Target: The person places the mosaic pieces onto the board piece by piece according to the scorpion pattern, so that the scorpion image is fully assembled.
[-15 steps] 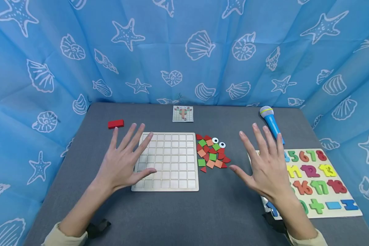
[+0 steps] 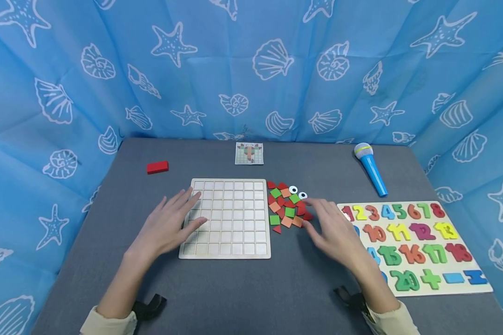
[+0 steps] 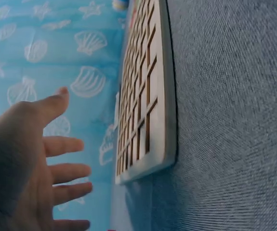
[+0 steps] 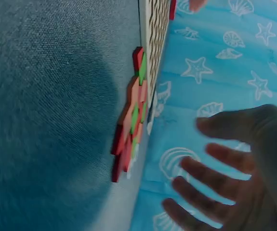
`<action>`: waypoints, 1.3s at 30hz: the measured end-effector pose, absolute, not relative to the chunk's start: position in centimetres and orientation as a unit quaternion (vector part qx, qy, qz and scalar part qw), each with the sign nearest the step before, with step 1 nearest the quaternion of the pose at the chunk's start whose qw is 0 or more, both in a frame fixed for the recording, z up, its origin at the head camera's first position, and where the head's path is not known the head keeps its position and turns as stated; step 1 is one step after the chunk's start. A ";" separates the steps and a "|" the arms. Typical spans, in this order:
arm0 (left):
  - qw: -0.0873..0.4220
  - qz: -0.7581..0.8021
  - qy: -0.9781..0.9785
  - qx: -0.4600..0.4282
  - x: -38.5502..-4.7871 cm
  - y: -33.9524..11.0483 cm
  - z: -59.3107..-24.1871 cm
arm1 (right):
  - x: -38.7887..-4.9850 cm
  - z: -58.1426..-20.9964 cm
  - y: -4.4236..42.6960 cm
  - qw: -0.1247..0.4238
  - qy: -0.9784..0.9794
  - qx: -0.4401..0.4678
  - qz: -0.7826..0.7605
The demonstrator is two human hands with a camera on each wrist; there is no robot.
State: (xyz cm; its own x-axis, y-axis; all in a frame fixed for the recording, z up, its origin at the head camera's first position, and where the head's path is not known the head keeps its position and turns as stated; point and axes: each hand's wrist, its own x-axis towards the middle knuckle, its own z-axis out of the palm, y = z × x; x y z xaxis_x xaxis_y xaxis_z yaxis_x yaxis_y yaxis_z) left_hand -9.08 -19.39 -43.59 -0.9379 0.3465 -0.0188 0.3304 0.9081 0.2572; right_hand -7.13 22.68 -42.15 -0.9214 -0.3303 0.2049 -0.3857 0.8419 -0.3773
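Observation:
A pale wooden grid board [image 2: 228, 219] lies on the grey table, its cells bare. Over its left edge is my left hand [image 2: 163, 228], fingers spread, holding nothing; in the left wrist view that hand [image 3: 42, 163] hangs beside the board [image 3: 157, 130]. Red, green and orange pieces [image 2: 290, 212] lie in a loose cluster along the board's right edge, with two eye discs [image 2: 293, 190] at the top. My right hand [image 2: 335, 230] is at the cluster's right side, fingers slightly bent and apart, empty. The right wrist view shows a gap between that hand [image 4: 230, 168] and the pieces [image 4: 133, 110].
Behind the board lies a small picture card [image 2: 249, 153]. A red block [image 2: 157, 167] is at the back left, a blue toy microphone [image 2: 373, 170] at the back right. A number puzzle board [image 2: 457, 291] fills the right side. A blue shell-patterned curtain [image 2: 234, 70] hangs behind.
Both hands have come down toward the table. The right hand has moved left to the pieces, uncovering more of the number board; the left has drawn slightly back toward the board's left edge.

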 end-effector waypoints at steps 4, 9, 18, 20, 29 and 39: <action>0.076 0.166 0.972 0.151 -9.2 -20.1 -44.2 | -8.2 -42.8 22.8 0.016 -0.965 0.163 0.206; 0.114 0.207 0.962 0.139 -9.2 -21.3 -45.2 | -9.6 -43.7 23.2 -0.031 -0.969 0.139 0.202; 0.151 0.281 0.934 0.160 -9.4 -22.9 -46.1 | -10.8 -44.5 23.8 -0.060 -0.965 0.108 0.230; 0.157 0.294 0.929 0.162 -9.4 -23.2 -46.2 | -10.9 -44.6 23.8 -0.061 -0.964 0.108 0.235; 0.166 0.317 0.919 0.167 -9.3 -23.6 -46.2 | -10.7 -44.5 24.1 -0.033 -0.957 0.114 0.266; 0.161 0.317 0.920 0.168 -9.2 -23.5 -46.3 | -11.4 -44.3 23.4 0.015 -0.934 0.124 0.334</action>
State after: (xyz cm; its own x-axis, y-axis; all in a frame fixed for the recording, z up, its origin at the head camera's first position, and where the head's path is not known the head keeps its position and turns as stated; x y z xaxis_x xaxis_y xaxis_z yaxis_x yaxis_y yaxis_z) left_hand -9.17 -23.55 -46.28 -0.8919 0.4109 -0.1890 0.2072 0.7427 0.6368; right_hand -11.36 23.37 -44.26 -0.9689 -0.2217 0.1100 -0.2412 0.7466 -0.6200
